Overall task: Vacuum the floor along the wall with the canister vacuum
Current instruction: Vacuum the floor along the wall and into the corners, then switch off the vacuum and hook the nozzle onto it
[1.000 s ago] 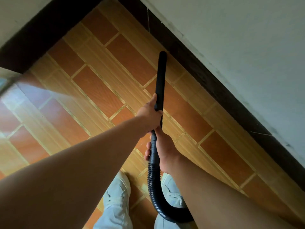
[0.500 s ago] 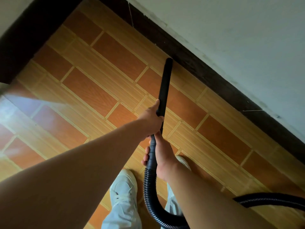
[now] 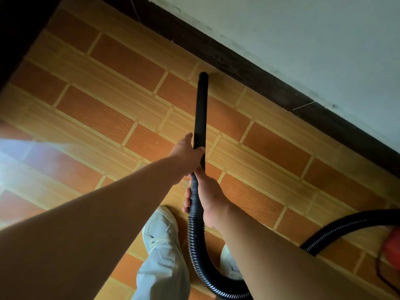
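Head view: wand (image 3: 201,109) tip at the skirting (image 3: 259,79)

Grip of the left hand (image 3: 186,154) is closed round the black wand; right hand (image 3: 208,195) grips the ribbed hose (image 3: 194,241) just below. The tip is down at the tiled floor (image 3: 121,118), just beside the dark skirting. Red canister (image 3: 392,250) at right edge.

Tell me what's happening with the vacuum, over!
Left hand grips straight black plastic wand; right hand grips ribbed black hose. Wand tip near dark baseboard. Nothing seen in the way.
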{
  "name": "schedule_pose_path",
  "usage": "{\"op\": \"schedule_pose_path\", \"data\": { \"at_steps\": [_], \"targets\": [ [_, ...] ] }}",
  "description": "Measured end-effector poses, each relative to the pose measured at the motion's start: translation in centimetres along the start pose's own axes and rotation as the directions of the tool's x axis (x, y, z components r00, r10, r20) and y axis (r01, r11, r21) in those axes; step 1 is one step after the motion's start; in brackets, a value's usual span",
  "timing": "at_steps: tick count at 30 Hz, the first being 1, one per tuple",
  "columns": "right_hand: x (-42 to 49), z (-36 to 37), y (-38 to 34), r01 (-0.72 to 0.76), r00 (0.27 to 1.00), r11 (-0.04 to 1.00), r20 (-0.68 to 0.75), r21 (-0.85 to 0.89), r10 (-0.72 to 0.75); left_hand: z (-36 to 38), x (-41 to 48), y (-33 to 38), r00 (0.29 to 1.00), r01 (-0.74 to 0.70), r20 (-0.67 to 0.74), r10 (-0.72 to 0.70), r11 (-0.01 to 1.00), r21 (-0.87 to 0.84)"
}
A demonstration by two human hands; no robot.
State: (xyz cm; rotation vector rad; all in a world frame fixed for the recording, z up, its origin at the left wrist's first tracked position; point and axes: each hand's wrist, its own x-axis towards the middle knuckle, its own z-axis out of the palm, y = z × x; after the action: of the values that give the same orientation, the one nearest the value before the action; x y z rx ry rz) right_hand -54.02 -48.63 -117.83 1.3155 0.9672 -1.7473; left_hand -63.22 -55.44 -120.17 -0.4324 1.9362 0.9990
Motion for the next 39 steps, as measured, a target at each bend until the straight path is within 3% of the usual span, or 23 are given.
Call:
{"op": "schedule_pose_path", "data": {
  "at_steps": [7,12,17,27,31,35,39],
  "targets": [
    [-0.3,-0.8,2.7,0.024,0.997,0.996,0.077,-0.091,-0.017,1.2,-2.1,-3.9,0.997,0.027,-0.074,-0.034,0.995,-0.094],
    [-1.9,-2.0,4.9,0.12,0.986,0.966,0.144,-0.229,-0.088,2.0,-4.9,-5.6,0.98,-0.004,-0.195,-0.031,0.984,-0.178],
    [-3.1,-2.9,6.6,0.214,0.97,0.943,0.172,-0.255,-0.173,2.9,-7.4,-6.4,0.956,-0.052,-0.292,-0.01,0.978,-0.203],
    [-10.4,-4.8,7.0,0.292,0.955,0.899,0.157,-0.327,-0.253,3.6,-15.0,-3.5,0.975,-0.033,-0.218,-0.036,0.953,-0.302],
    [-14.3,-5.6,7.1,0.362,0.925,0.764,0.101,-0.535,-0.367,3.2,-19.5,-1.2,0.99,-0.023,-0.137,-0.031,0.926,-0.378],
    [-18.4,-6.9,7.3,0.316,0.879,0.465,0.071,-0.827,-0.471,2.6,-23.5,-0.1,0.994,-0.007,-0.098,-0.041,0.895,-0.446],
    [-24.1,-8.3,8.3,0.28,0.825,0.313,0.06,-0.907,-0.562,3.1,-29.2,0.8,0.999,0.0,-0.041,-0.024,0.857,-0.515]
  ]
}}
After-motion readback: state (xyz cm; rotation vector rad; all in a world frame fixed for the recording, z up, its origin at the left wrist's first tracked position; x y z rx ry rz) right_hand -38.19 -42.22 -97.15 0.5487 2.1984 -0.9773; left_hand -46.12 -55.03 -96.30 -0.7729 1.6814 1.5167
